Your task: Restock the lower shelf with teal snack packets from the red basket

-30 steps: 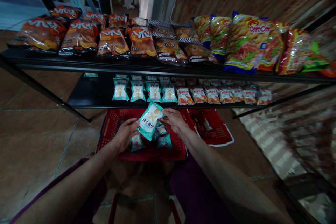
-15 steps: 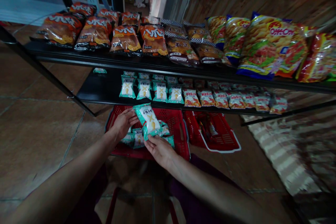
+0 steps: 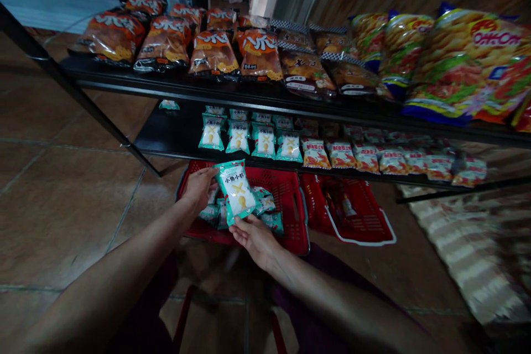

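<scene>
Between my two hands is a green-and-white snack bag (image 3: 237,188), held nearly upright with its printed front toward me. My left hand (image 3: 199,187) pinches its upper left edge. At the bottom corner, the fingers of my right hand (image 3: 254,237) grip the same bag. Below it is a red shopping basket (image 3: 290,215) on the floor, with several more green bags (image 3: 265,202) lying inside. Past the basket, a row of matching green-and-white bags (image 3: 263,141) stands on the lower shelf (image 3: 166,135).
Right of the green row stand small orange-and-white bags (image 3: 357,156). The upper black shelf (image 3: 199,94) carries orange chip bags (image 3: 213,52), brown bags (image 3: 307,74) and large yellow bags (image 3: 460,66). A second red basket (image 3: 360,215) with a white handle sits at the right.
The bag has turned a little more upright, and my left hand has gone from open fingers beside it to pinching its upper edge. The view has shifted slightly left.
</scene>
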Tool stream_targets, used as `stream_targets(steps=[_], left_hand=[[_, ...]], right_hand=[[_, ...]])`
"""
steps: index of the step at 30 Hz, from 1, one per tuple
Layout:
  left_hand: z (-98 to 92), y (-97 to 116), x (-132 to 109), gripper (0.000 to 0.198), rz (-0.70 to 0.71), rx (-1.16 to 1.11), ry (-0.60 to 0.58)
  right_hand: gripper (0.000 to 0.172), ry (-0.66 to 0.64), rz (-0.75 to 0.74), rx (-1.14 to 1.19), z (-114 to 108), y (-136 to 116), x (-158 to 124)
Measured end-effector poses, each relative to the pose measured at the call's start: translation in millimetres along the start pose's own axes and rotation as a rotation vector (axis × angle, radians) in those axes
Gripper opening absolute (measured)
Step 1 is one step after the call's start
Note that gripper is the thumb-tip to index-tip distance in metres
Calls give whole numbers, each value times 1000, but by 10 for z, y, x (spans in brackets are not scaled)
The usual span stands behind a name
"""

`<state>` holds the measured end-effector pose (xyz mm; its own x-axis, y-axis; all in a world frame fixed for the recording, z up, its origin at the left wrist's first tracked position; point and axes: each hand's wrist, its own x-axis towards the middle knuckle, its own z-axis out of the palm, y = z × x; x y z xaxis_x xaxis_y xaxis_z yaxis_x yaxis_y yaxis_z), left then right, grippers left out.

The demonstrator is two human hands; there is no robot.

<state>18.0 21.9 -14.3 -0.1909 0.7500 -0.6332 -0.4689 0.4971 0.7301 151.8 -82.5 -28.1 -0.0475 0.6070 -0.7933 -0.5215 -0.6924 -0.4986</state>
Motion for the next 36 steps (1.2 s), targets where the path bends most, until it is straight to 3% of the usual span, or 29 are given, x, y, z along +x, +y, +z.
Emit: stream_targets(steps=[9, 14, 19, 22, 25, 30, 36], left_hand=[[-79, -5, 38, 10, -22, -19, -125], [-143, 3, 68, 17, 68, 20, -172], [-231, 33, 35, 25, 114, 127, -228], [-244, 6, -4, 28, 90, 187, -250], [-216, -31, -45, 29, 66, 232, -276], [-145, -54, -114, 31, 51, 261, -339], [-126, -73, -138, 29, 30, 236, -384]], right_hand=[[32, 8, -1, -77, 4, 13, -6], [19, 10, 21, -201, -64, -13, 58], [19, 196, -18, -121, -166, -277, 212], [8, 98, -123, -104, -148, -500, 249], [15, 9, -234, -115, -67, -671, 232], [22, -61, -270, -251, 32, -784, 203], [12, 78, -309, -208, 45, -842, 198]])
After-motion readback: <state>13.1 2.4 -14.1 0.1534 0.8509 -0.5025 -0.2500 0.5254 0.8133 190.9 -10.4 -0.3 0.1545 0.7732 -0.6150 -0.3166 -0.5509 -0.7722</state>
